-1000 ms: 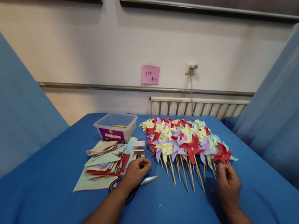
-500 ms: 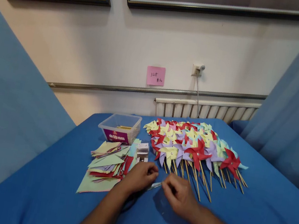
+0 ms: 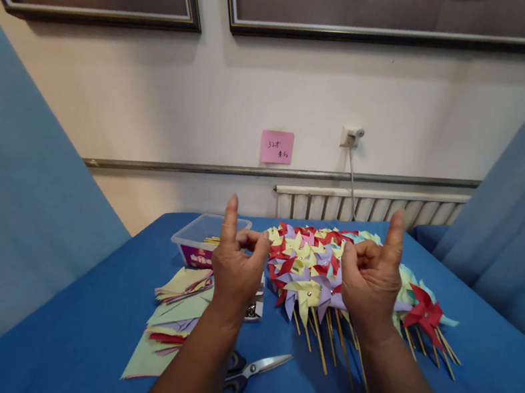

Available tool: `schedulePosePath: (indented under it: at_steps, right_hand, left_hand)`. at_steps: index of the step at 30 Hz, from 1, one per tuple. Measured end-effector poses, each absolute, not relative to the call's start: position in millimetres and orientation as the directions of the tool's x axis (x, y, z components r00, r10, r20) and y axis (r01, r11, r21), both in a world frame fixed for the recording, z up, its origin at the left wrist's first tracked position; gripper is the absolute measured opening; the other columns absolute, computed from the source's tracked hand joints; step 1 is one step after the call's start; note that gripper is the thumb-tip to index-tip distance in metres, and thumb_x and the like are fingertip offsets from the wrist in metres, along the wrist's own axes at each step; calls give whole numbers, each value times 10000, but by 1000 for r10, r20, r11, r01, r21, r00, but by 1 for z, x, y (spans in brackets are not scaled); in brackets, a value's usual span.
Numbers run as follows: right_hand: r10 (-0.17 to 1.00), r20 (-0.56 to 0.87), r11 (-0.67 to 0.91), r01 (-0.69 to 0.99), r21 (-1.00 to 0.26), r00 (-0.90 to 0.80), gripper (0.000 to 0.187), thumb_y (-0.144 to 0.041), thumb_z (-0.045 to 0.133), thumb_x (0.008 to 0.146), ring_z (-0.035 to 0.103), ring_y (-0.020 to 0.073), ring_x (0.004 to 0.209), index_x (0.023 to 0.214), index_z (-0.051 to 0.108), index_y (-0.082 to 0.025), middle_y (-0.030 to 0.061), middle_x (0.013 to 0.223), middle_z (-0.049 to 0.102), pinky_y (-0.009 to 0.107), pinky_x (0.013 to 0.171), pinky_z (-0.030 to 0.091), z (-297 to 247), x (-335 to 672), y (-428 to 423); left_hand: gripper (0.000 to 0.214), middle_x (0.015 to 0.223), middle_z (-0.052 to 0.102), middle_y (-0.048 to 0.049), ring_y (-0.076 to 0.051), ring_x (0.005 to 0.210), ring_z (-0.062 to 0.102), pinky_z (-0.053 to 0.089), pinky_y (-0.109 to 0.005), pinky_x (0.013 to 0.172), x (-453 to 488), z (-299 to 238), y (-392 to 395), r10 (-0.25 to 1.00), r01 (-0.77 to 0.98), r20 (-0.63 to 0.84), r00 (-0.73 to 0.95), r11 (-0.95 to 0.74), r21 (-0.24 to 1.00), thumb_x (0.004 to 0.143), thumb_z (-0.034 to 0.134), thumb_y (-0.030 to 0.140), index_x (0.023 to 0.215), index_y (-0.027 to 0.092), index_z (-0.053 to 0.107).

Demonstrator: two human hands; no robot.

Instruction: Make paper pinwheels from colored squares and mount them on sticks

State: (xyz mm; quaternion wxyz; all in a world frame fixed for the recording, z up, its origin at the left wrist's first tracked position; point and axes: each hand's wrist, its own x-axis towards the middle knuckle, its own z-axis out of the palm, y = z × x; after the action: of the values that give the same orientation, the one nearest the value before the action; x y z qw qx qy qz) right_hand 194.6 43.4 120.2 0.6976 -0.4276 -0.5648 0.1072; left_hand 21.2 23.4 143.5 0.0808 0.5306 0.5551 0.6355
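Observation:
My left hand (image 3: pixel 236 263) is raised in front of the plastic box, one finger stretched straight up and the others bent toward the thumb. It holds nothing that I can see. In front of the pinwheels my right hand (image 3: pixel 372 280) is held up much the same way, one finger pointing up and nothing visible in it. Neither hand touches the table things. Below them lie scissors (image 3: pixel 257 366) with dark handles, partly hidden by my left forearm. Many paper pinwheels (image 3: pixel 308 296) on thin sticks lie behind my right hand and are partly covered by it.
Left of my left forearm is a pile of coloured paper pieces (image 3: pixel 174 323). Behind it stands a clear plastic box (image 3: pixel 194 239) with sticks inside. A small white box (image 3: pixel 254 310) holds tiny dark pieces. Blue curtains (image 3: pixel 6 178) flank the blue-covered table (image 3: pixel 81 327).
Both hands have risen from the tabletop and moved apart, each with one finger now pointing up. The scissors are now in plain view. The camera view has tilted up slightly.

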Motion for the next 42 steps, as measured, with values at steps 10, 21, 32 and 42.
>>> schedulePosePath:
  at_steps: [10, 21, 32, 42]
  right_hand:
    - [657, 670, 458, 522, -719, 345, 854, -157, 488, 729, 453, 131, 475, 1507, 138, -172, -91, 532, 463, 264, 604, 440, 108, 203, 94]
    - [699, 637, 458, 482, -747, 324, 862, -158, 485, 731, 464, 135, 490, 1510, 119, -204, -87, 536, 482, 269, 614, 441, 104, 207, 103]
    - [740, 607, 456, 447, -770, 291, 888, -162, 490, 691, 458, 133, 486, 1507, 140, -194, -90, 537, 479, 277, 613, 444, 101, 209, 107]
    - [831, 501, 380, 411, -828, 241, 768, -242, 504, 746, 458, 131, 497, 1470, 270, -134, -95, 513, 455, 274, 608, 429, 99, 209, 109]
  left_hand:
    - [923, 593, 603, 69, -107, 541, 558, 411, -230, 602, 3, 128, 51, 788, 694, 505, -351, -143, 705, 768, 581, 234, 1512, 189, 36]
    - [934, 621, 640, 60, -127, 561, 590, 439, -261, 624, 2, 131, 52, 793, 683, 493, -358, -138, 717, 751, 579, 246, 1512, 188, 40]
    - [924, 621, 648, 37, -136, 560, 573, 427, -279, 615, 2, 130, 53, 792, 693, 497, -355, -134, 708, 744, 597, 230, 1514, 195, 88]
    - [744, 631, 654, 32, -156, 639, 618, 410, -269, 640, -2, 125, 58, 870, 748, 396, -293, -49, 662, 773, 589, 308, 1455, 191, 316]
